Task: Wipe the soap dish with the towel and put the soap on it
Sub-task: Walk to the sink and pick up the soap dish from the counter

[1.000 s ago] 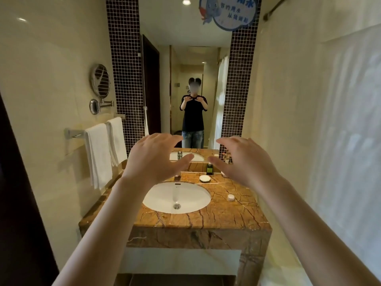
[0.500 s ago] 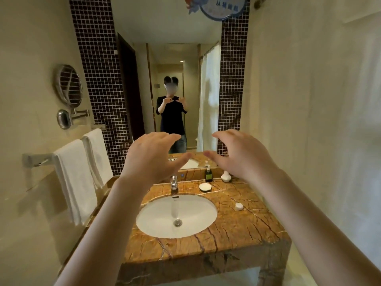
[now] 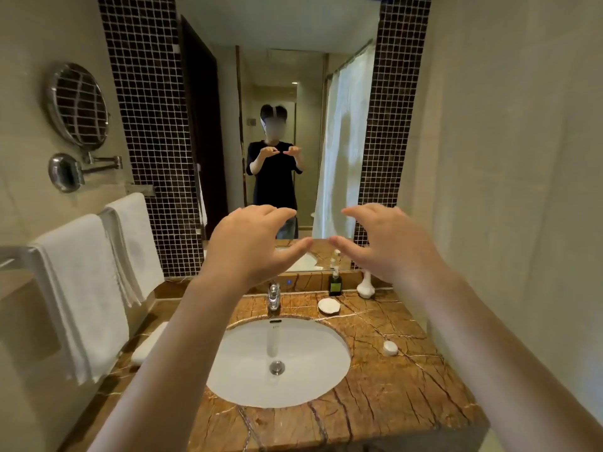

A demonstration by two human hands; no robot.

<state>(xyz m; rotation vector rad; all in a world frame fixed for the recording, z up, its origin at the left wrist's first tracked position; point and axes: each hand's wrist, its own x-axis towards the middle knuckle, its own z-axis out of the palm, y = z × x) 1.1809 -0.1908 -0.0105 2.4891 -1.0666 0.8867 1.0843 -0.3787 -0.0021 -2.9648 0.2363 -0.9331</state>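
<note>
Both hands, the left hand [image 3: 251, 246] and right hand [image 3: 388, 243], hung open and empty above the bench [image 3: 408, 396], fingers curled, seemingly poised to begin. Past the sink [image 3: 277, 360], the soap [image 3: 390, 348] lay right, the soap dish [image 3: 329, 305] beyond, towels [image 3: 81, 288] left. Everything loomed closer than a second before.

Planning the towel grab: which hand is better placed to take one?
Probably the left hand: the towels hang on the left wall, its side. Both hands are empty; the right hand is farther away.
</note>
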